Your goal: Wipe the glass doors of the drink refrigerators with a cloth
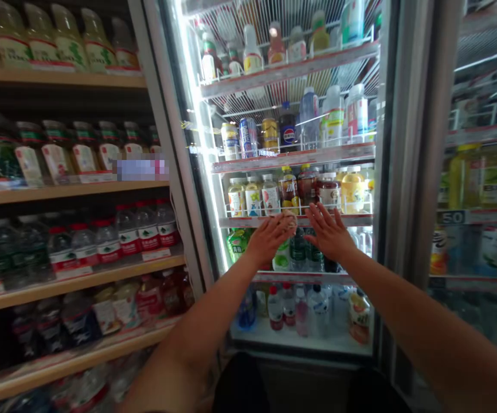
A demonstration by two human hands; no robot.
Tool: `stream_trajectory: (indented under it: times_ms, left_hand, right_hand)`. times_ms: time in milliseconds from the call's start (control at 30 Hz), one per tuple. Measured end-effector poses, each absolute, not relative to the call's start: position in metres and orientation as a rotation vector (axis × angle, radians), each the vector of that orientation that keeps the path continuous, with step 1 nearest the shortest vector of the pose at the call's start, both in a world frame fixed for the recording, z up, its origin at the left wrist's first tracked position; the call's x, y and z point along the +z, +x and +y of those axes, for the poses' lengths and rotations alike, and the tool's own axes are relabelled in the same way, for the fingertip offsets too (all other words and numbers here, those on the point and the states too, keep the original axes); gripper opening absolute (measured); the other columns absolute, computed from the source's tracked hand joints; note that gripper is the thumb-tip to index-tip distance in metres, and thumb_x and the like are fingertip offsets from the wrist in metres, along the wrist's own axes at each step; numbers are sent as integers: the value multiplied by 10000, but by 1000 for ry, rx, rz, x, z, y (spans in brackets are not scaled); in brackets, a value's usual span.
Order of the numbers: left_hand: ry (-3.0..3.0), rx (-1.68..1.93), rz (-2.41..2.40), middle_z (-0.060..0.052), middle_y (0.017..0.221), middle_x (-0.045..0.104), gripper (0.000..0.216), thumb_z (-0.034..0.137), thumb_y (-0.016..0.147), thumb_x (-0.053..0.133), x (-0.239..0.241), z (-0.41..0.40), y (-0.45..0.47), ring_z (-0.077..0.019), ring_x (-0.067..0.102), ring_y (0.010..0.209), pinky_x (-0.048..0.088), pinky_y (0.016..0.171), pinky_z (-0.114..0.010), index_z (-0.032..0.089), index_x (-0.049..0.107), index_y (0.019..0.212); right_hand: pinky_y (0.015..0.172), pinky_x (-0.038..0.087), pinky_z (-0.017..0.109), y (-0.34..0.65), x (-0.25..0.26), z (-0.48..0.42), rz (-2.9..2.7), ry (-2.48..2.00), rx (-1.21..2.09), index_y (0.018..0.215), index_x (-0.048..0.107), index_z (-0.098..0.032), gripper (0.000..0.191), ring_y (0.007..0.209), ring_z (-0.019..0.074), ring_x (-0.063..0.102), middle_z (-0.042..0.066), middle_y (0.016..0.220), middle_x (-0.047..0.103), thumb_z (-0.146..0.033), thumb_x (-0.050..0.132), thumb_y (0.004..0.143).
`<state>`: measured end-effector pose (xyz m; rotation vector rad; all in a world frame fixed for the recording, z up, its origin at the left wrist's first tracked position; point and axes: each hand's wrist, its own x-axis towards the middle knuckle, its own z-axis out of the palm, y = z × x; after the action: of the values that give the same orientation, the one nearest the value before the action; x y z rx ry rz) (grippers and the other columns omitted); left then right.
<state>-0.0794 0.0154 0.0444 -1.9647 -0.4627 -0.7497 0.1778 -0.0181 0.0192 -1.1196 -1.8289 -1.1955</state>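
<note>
Both arms reach forward to a lit drinks fridge (293, 71) with several shelves of bottles and cans. My left hand (269, 240) holds a crumpled, pinkish cloth (290, 220) under its fingers, level with the price-strip edge of a middle shelf. Just right of it, my right hand (329, 230) is raised with its fingers stretched and spread, nothing in it. Juice and tea bottles (289, 189) stand right above the hands; green-labelled bottles (281, 258) show below them, partly hidden. Whether glass lies between the hands and the shelves, I cannot tell.
Wooden shelves (80, 281) packed with bottled drinks run along the left side. A metal frame post (415, 172) separates this fridge from another glass-fronted one (484, 218) on the right. Several bottles (302, 310) stand at the fridge bottom, above my dark-clothed knees (239, 384).
</note>
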Motion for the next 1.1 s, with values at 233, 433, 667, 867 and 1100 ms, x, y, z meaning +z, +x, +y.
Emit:
stream_trajectory:
  times_ms: [233,433,667,867,1100]
  left_hand:
    - [-1827,-971,-722,-123,1599,304,596,124,909,497,38,14,-94,-286,138,1522,263,1220,-508,204,392,1490]
    - [-1881,-876,-713,-29,1608,303,644,78,903,449,31,19,-110,-216,155,1522,222,1245,-483,299,361,1502]
    - [-1982,-721,-496,-46,1601,319,648,68,864,503,27,17,-113,-243,148,1523,258,1231,-482,261,404,1475]
    - [-1774,-1015,-900,-130,1619,248,662,80,875,487,26,17,-121,-292,130,1524,269,1209,-537,197,344,1511]
    - [-1879,-791,-743,-55,1591,340,630,91,893,484,20,17,-128,-266,174,1517,267,1213,-521,274,383,1487]
  right_hand:
    - [1232,37,525,178,18,-16,-1820,-1145,-1194,1591,-39,-190,812,1520,266,173,97,1635,231,-538,391,996]
    - [1230,31,531,178,17,-15,-1829,-1186,-1192,1590,-47,-186,809,1526,270,144,89,1646,194,-539,379,1000]
    - [1228,63,539,177,17,-16,-1812,-1171,-1206,1588,-54,-194,830,1526,266,144,95,1640,220,-531,415,992]
    - [1218,90,557,177,16,-17,-1811,-1140,-1197,1590,-44,-195,814,1516,285,182,113,1634,238,-517,409,995]
    - [1218,95,564,177,15,-15,-1811,-1132,-1213,1592,-37,-186,829,1517,287,178,124,1630,245,-528,419,990]
